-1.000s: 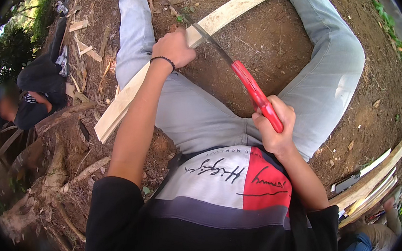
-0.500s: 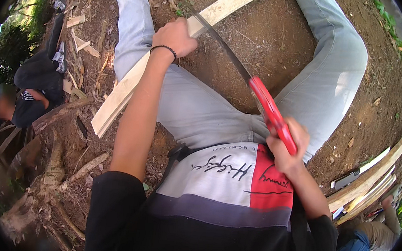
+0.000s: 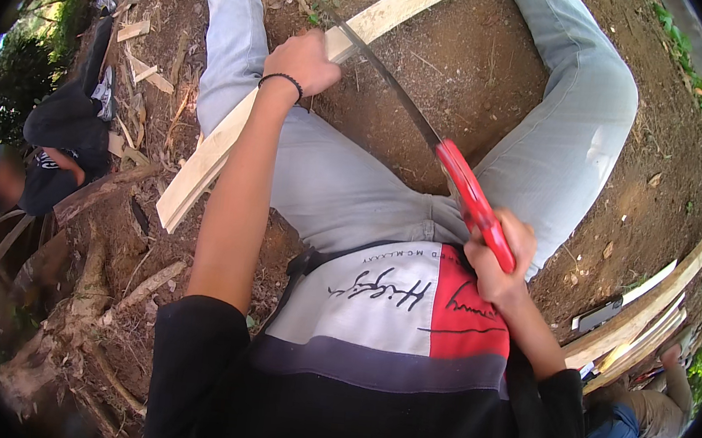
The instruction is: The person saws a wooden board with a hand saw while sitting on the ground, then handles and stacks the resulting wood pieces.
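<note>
A long pale wooden plank (image 3: pixel 215 151) runs slantwise across my left thigh, its near end beside my left forearm and its far part reaching toward the top. My left hand (image 3: pixel 302 64) is closed around the plank, a dark beaded bracelet at the wrist. Just beyond that grip, the thin dark blade of a handsaw (image 3: pixel 393 86) lies across the plank. The saw's red handle sits in my right hand (image 3: pixel 500 254), with its fingers wrapped round it close to my lap. Where the teeth meet the wood, any cut is too small to make out.
My legs in grey jeans (image 3: pixel 561 146) spread over brown soil. Wood scraps (image 3: pixel 149 73) and roots (image 3: pixel 90 295) lie to the left, where a person in dark clothes (image 3: pixel 64 128) sits. Stacked boards (image 3: pixel 642 306) lie at right, near another person (image 3: pixel 631 423).
The saw and both hands have hardly shifted; the plank's near end sits very slightly further left. My grips are the same.
</note>
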The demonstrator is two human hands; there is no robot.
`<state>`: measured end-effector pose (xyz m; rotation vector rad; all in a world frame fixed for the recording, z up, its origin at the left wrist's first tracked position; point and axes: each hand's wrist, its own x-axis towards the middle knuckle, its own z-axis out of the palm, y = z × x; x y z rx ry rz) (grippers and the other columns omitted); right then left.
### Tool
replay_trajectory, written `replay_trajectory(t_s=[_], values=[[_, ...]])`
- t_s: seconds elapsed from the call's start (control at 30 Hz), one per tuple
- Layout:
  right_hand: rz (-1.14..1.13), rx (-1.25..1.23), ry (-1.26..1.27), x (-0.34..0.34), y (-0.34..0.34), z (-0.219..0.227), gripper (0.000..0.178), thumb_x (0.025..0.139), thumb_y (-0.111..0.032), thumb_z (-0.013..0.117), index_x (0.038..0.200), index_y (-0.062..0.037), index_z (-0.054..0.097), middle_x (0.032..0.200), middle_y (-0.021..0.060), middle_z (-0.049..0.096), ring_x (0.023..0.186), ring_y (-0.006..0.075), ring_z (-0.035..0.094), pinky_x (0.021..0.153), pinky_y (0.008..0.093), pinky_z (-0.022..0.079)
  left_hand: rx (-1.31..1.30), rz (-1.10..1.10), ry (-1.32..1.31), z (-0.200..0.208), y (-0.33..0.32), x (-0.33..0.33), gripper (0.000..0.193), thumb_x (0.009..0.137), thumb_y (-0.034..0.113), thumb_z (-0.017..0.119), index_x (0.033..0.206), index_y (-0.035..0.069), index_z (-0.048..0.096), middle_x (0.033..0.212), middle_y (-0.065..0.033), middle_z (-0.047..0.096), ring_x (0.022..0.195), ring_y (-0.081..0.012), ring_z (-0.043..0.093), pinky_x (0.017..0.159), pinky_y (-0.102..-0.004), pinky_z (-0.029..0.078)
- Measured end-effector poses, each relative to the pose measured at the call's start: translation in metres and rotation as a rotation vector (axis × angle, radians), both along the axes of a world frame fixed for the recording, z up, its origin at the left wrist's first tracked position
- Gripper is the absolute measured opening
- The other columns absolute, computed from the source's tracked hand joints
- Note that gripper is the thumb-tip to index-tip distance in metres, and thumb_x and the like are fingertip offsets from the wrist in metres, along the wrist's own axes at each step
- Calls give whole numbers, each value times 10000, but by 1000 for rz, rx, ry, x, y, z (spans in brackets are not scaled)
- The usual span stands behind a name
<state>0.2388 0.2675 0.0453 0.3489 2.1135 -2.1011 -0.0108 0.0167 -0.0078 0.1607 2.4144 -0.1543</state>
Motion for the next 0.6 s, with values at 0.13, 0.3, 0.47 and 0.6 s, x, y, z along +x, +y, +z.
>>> replay_trajectory(t_s=[0.13,0.3,0.47,0.6], values=[[7,6,-7,-60,-21,-6,69,643,-11,526,701,0,560,544,93,508,484,172,564,499,274,435,40,-9,33,-2,5,0,418,677,230,613,1015,-15,594,991,-272,654,975,-426,623,852,-482,488],[-27,12,63,-19,1,1,43,680,-28,561,703,-4,534,567,121,492,468,193,523,473,300,405,33,-4,-6,-2,-3,0,481,664,259,656,1056,-12,595,971,-266,662,953,-420,633,833,-452,505],[-24,-62,-24,-86,-40,-17,14,681,-19,531,696,-18,532,535,62,480,460,149,447,468,307,376,34,10,-87,2,1,-13,466,672,264,605,1054,-1,628,1071,-251,647,996,-377,635,864,-427,502],[-67,6,44,-16,-3,-4,14,696,-23,532,695,-13,522,533,49,469,442,141,445,454,301,374,87,10,-52,-8,-5,-19,461,666,258,617,1043,-8,624,1029,-253,655,979,-387,636,849,-435,502]])
